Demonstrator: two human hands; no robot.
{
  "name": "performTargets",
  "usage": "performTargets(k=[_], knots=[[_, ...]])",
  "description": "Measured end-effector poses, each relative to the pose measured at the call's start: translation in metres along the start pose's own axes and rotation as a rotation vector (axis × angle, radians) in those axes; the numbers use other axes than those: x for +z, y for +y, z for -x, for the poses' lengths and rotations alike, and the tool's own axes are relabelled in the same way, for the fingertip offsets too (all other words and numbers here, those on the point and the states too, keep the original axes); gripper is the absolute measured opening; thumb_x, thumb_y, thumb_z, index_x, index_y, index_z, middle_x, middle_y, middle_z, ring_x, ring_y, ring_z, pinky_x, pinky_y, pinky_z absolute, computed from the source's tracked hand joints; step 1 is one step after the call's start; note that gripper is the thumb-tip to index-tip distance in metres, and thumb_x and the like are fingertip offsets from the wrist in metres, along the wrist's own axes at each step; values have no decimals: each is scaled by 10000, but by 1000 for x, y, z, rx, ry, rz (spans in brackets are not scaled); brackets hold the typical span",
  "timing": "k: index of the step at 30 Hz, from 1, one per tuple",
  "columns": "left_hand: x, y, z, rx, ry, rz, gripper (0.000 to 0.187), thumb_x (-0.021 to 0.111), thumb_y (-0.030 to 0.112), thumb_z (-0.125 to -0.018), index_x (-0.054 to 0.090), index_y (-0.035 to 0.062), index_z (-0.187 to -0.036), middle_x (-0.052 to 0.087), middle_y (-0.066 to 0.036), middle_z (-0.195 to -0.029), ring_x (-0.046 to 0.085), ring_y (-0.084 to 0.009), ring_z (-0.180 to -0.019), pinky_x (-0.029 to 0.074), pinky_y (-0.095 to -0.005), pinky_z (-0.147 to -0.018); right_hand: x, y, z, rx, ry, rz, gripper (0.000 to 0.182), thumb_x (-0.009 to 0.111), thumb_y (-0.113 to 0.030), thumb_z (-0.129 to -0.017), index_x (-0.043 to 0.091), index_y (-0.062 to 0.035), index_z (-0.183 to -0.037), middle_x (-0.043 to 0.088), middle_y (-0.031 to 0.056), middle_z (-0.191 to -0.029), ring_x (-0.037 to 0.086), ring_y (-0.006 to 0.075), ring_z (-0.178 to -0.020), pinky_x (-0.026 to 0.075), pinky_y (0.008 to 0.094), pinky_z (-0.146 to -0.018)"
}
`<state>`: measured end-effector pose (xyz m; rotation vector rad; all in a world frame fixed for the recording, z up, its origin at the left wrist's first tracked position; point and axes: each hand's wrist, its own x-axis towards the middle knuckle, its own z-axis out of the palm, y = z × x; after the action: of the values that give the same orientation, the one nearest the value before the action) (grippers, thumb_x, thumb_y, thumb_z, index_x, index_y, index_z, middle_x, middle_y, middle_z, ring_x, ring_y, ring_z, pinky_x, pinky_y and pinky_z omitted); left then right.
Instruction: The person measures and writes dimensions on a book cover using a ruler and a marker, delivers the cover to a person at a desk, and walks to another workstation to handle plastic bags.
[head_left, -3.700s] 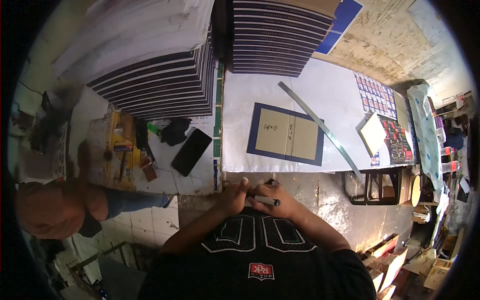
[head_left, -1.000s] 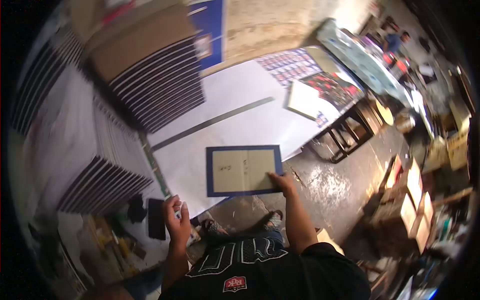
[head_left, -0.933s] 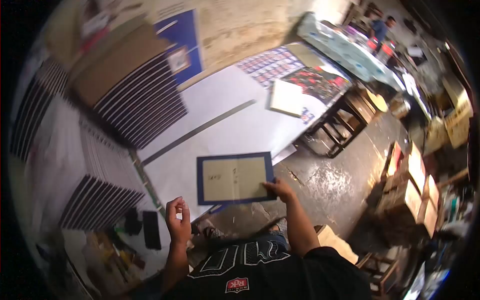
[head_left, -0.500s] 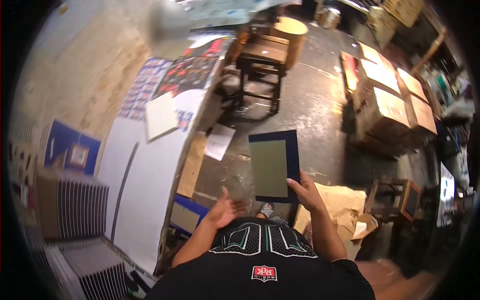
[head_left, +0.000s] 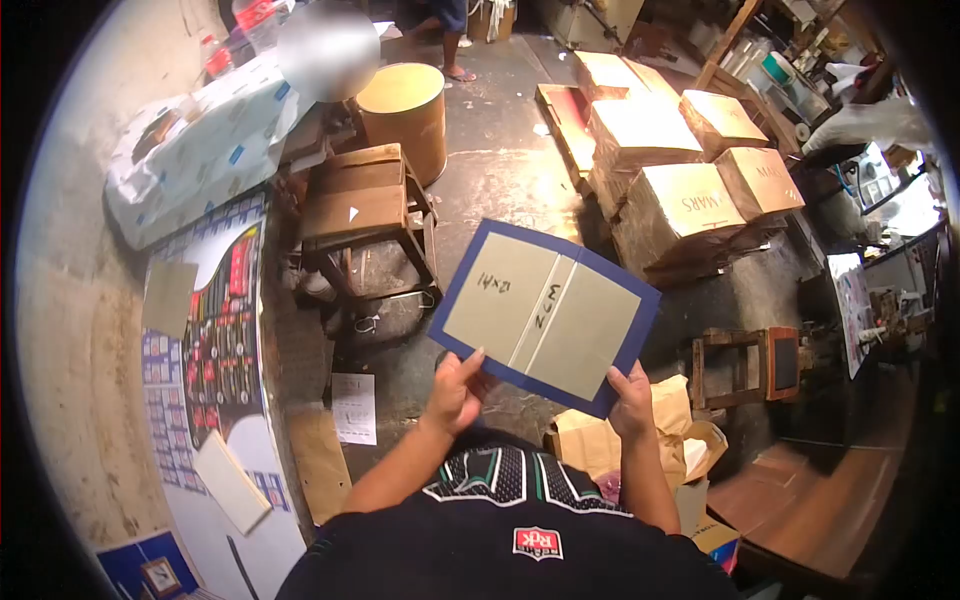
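Spread open in front of me is a blue hardcover book case [head_left: 505, 300], its grey boards facing up with a narrow spine strip between them. Handwriting in black marks the boards, including "2 CM". My left hand [head_left: 456, 394] pinches its lower left edge, thumb on top. At the lower right corner, my right hand [head_left: 632, 402] grips it the same way. The fingers beneath the case are hidden. It is tilted and held above the floor.
To the left runs a long table with printed sheets [head_left: 220, 330] and a cream board [head_left: 232, 482]. A wooden stool [head_left: 355, 200] and a round drum [head_left: 402, 110] stand ahead. Stacked cartons [head_left: 690, 205] are at right, near a small stool [head_left: 735, 370]. Another person's leg [head_left: 452, 50] shows far back.
The case has gone from folded, in my right hand alone, to opened out between both hands. My left hand has come from empty to holding its edge. My view has turned right.
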<state>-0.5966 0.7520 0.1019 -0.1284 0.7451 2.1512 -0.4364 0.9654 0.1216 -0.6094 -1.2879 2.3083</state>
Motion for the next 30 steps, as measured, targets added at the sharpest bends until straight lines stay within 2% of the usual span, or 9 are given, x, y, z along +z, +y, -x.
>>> performTargets(k=[3,7,11,15,18,19,25,27,30], knots=[[25,54,-79,-9,-18,-212,294,571,141,-969,525,60,-1247,644,-68,-1155,663,-195,-995,553,-388,-894,11,-11,-72,19,57,-18,444,617,-97,-910,470,-4,-1318,587,93,-1259,564,211,-1147,418,364,-1020],[59,97,-178,-81,-44,-258,238,574,142,-968,578,58,-1191,668,-68,-1104,666,-191,-993,563,-387,-875,17,-34,-166,1,95,-35,445,630,-99,-901,479,-17,-1313,590,85,-1261,560,209,-1156,410,363,-1024],[80,113,-277,-67,-65,-294,272,579,131,-963,565,62,-1225,652,-81,-1160,650,-213,-1046,559,-424,-890,4,-52,-270,-24,88,-67,467,646,-99,-889,477,-14,-1316,591,93,-1264,557,214,-1163,398,369,-1034],[101,120,-391,10,-77,-320,281,579,118,-961,559,55,-1234,646,-84,-1175,639,-215,-1064,541,-434,-916,-39,-69,-399,-24,-12,23,425,628,-69,-890,503,-5,-1292,597,90,-1248,554,206,-1155,395,363,-1028],[129,127,-470,52,61,-293,291,580,93,-954,555,44,-1240,638,-87,-1178,614,-220,-1094,503,-439,-943,-54,-104,-505,2,-125,172,405,668,-92,-871,544,16,-1241,620,82,-1191,566,180,-1109,410,340,-996],[142,132,-496,102,90,-251,278,583,103,-956,558,-8,-1209,651,-99,-1143,646,-219,-1028,532,-399,-912,-52,-121,-545,-17,-148,166,405,668,-92,-871,544,16,-1241,620,82,-1191,566,180,-1109,410,340,-996],[198,203,-627,323,139,-66,270,564,79,-960,558,-29,-1207,637,-132,-1175,622,-251,-1094,494,-411,-972,-17,-176,-755,180,-424,257,414,687,-75,-864,564,9,-1249,636,58,-1177,574,164,-1095,421,324,-988],[199,224,-682,364,-58,154,361,519,35,-961,475,-4,-1317,577,-149,-1289,554,-287,-1215,445,-465,-1046,3,-173,-830,261,-498,262,428,693,-91,-867,559,4,-1262,628,57,-1185,570,166,-1097,431,330,-973],[159,229,-784,264,141,38,436,526,-36,-923,419,-52,-1346,557,-188,-1302,532,-326,-1226,411,-473,-1077,21,-152,-946,347,-558,383,433,716,-137,-858,572,-4,-1244,647,43,-1113,588,153,-1009,469,318,-881]])
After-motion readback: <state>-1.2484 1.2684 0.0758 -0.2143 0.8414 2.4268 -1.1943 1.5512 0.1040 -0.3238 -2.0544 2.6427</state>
